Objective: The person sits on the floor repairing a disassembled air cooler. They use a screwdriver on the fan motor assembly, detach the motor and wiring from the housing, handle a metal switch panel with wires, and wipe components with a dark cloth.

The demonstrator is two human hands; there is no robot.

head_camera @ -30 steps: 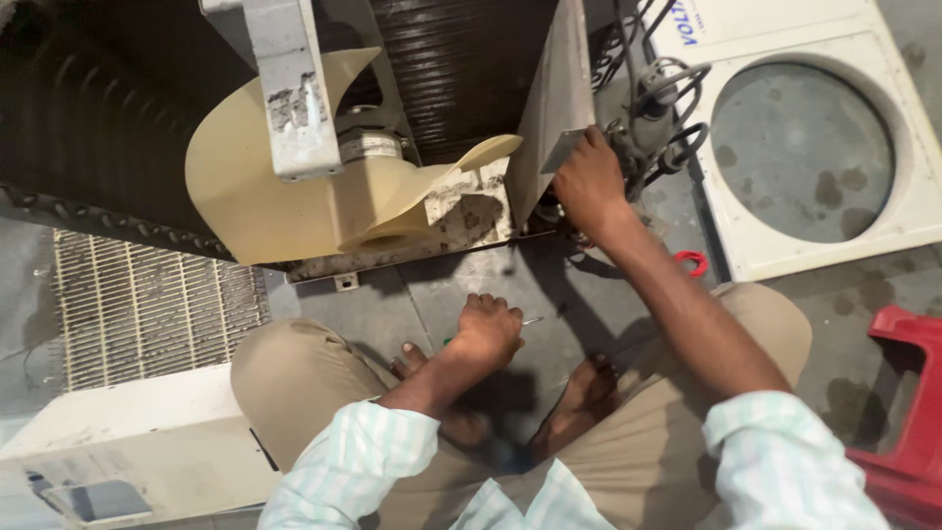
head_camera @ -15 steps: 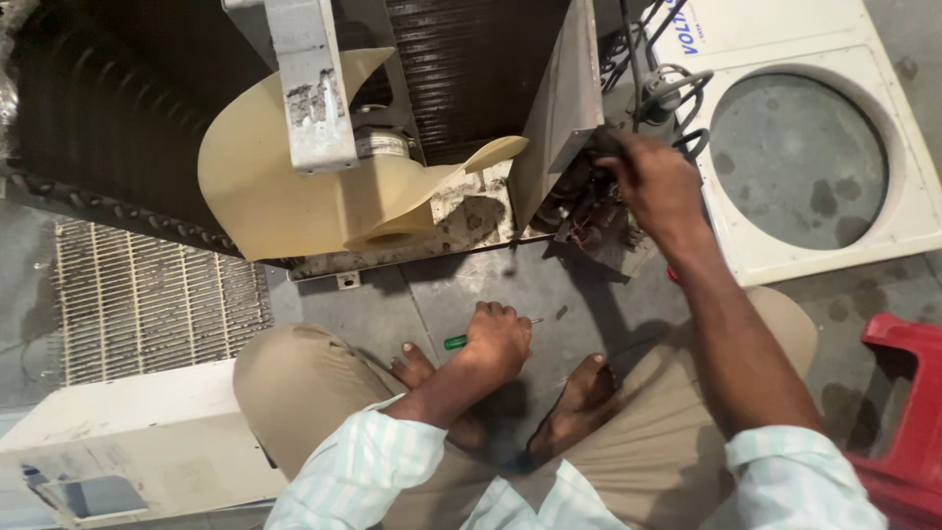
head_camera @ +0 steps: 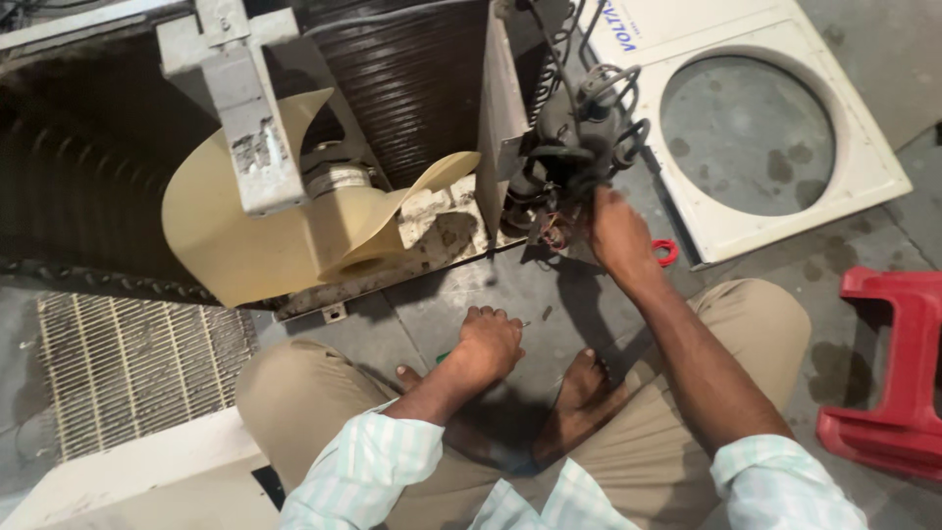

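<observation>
- Green-handled tool (head_camera: pixel 444 356): gripped in my left hand (head_camera: pixel 488 344), fist resting on the floor before my feet.
- Tangled wiring (head_camera: pixel 561 211) beside the compressor (head_camera: pixel 577 123): my right hand (head_camera: pixel 616 231) reached in; grip hidden, cannot tell.
- Step judged: working the wiring; next needs the tool raised.

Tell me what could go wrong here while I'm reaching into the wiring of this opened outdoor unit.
The right hand is among the tangled wires by the compressor; if the unit has power, a shock is possible. The bare metal partition edge beside that wrist could cut. Bare feet sit close under the work, where a dropped part or the tool in the left hand could hurt them.
</observation>
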